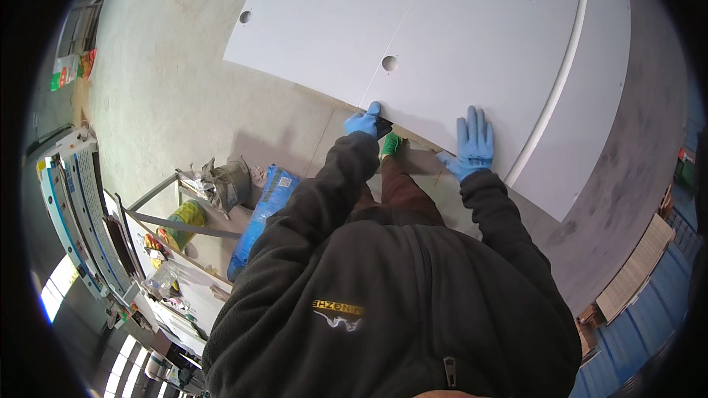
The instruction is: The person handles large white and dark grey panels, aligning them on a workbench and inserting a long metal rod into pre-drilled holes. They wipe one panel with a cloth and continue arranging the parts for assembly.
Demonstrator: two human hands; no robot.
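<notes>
A large white panel point(472, 44) with round holes and a thin seam line spans the upper part of the head view. My left hand point(361, 121), in a blue glove, is closed at the panel's near edge, where the seam ends. Beside it shows a dark object point(383, 127); I cannot tell whether my fingers hold it. My right hand point(470, 146), also gloved in blue, lies on the panel near its front edge, fingers stretched out. A raised white strip point(554, 88) runs along the panel to the right of that hand.
Below the panel edge is my green shoe point(391, 143). Left on the concrete floor point(162, 66) stand a metal frame point(177, 222), a dirty bucket point(234, 180), a blue bag point(271, 203) and a yellow-green container point(186, 220). Stacked brown boards point(636, 269) lie at right.
</notes>
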